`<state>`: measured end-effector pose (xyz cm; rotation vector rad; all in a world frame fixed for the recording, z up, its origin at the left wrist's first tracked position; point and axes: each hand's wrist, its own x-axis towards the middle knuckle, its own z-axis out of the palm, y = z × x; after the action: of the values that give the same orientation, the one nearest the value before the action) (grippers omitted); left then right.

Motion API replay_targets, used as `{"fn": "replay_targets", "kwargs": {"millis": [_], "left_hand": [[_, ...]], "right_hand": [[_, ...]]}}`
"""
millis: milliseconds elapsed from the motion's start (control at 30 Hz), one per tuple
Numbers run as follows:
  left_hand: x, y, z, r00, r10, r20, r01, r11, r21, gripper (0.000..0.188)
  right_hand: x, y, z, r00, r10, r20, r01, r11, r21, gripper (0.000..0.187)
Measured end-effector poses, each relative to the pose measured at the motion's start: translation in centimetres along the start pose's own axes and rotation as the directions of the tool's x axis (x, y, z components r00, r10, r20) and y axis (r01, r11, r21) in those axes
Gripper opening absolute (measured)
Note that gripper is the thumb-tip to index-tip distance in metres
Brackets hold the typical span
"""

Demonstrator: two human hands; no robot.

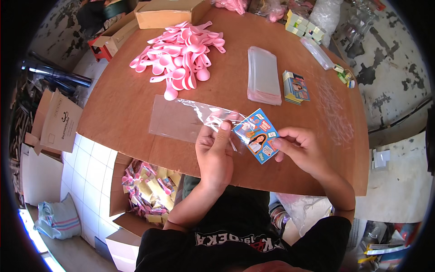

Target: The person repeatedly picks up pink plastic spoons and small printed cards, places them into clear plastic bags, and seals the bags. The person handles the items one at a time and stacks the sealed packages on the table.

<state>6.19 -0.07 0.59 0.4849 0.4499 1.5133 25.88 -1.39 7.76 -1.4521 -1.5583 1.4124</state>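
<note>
My left hand [215, 158] pinches the open end of a clear plastic bag [172, 119], whose flat length stretches left over the brown table. Thin white strands show by those fingers; what they are I cannot make out. My right hand [300, 148] grips a blue printed card [259, 146] by its right edge, between thumb and fingers. The card is tilted, and its left corner meets the bag's mouth; how far it is inside I cannot tell. Beyond my hands lie a stack of clear bags [263, 75] and a stack of similar cards [297, 87].
A heap of pink plastic spoons [183, 56] covers the table's far left, before a cardboard box [170, 13]. Fine clear strands [334, 109] lie scattered at right. Below the table's near edge, an open carton [118, 183] holds packed pink spoons. Small boxes [303, 26] stand far right.
</note>
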Motion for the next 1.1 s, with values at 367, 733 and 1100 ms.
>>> {"fn": "replay_targets", "kwargs": {"millis": [367, 733, 1100], "left_hand": [[-0.9, -1.5, 1.1, 0.983, -0.145, 0.116, 0.135, 0.987, 0.087, 0.025], [-1.4, -0.9, 1.9, 0.985, -0.165, 0.059, 0.163, 0.986, 0.036, 0.028], [-2.3, -1.9, 2.1, 0.959, -0.244, 0.141, 0.244, 0.970, 0.022, 0.030]], "right_hand": [[0.0, 0.1, 0.7, 0.997, -0.050, 0.062, 0.053, 0.997, -0.054, 0.021], [-0.4, 1.0, 0.8, 0.987, -0.125, 0.098, 0.113, 0.987, 0.115, 0.018], [0.1, 1.3, 2.0, 0.996, -0.094, -0.004, 0.093, 0.969, 0.230, 0.011]]}}
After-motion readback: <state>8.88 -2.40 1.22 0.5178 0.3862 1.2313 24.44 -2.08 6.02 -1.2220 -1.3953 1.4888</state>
